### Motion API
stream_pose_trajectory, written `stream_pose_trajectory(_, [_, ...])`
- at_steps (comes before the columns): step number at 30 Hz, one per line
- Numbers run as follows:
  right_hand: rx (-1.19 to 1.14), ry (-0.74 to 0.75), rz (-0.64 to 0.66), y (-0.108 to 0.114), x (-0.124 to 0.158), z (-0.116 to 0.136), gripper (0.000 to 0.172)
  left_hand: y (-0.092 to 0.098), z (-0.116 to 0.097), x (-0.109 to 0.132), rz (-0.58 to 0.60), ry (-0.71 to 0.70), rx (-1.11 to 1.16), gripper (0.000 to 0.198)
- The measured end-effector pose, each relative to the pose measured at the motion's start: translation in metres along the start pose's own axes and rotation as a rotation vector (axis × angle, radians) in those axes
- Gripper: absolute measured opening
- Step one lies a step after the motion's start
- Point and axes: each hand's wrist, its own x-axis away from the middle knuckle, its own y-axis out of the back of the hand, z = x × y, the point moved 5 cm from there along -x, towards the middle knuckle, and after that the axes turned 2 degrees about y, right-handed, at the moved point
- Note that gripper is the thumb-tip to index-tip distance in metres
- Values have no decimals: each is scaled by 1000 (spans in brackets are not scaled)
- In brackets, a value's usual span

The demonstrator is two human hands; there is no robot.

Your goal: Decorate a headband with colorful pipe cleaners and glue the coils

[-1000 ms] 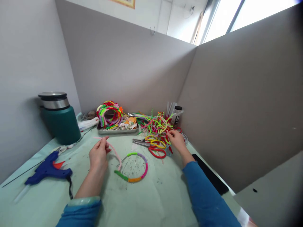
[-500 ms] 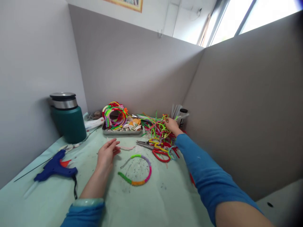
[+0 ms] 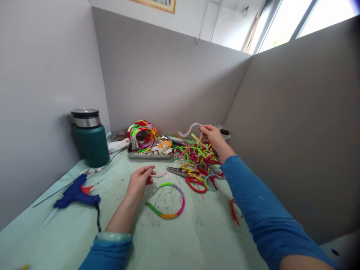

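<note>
My right hand (image 3: 213,137) is closed on a pale pinkish-white pipe cleaner (image 3: 188,132), which curls out to the left above a tangled heap of coloured pipe cleaners (image 3: 200,154). Over the table, my left hand (image 3: 140,182) pinches a light pink pipe cleaner (image 3: 160,175) that sticks out on both sides of the fingers. Just in front of that hand lies a headband (image 3: 183,205), wrapped in green, orange, magenta and lilac, with one end bare wire. Red-handled scissors (image 3: 196,185) lie below the heap, blades pointing left.
A blue glue gun (image 3: 75,193) and a dark green bottle (image 3: 94,146) stand at the left. At the back, a metal tray (image 3: 152,157) holds wrapped headbands (image 3: 142,137) and small decorations. Red pipe cleaner pieces (image 3: 234,213) lie near my right forearm. Grey partitions (image 3: 168,75) enclose the table.
My right hand has lifted out of the heap, drawing up the pinkish-white pipe cleaner. My left hand keeps its light pink one. The view has shifted slightly.
</note>
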Motion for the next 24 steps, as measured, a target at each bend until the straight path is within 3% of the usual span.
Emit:
stream_pose_trajectory(2, [-111,22,139,-31,27,8,26,-7,-2,4,82,-38,-28,36])
stream_pose_trajectory(4, [-77,91,239,-60,59,15,24,-13,-3,7,156,-52,-45,37])
stream_pose_trajectory(7, [104,371,315,-98,108,28,21,-20,-3,10,237,-20,46,40])
stream_pose_trajectory(11, [423,714,471,-138,162,28,20,-15,-1,5,189,24,235,35])
stream_pose_trajectory(16, [620,833,380,-145,177,8,18,-1,0,-4,66,-8,357,19])
stream_pose_trajectory(24, [638,712,245,-113,153,-29,21,17,-12,-6,-142,-155,459,9])
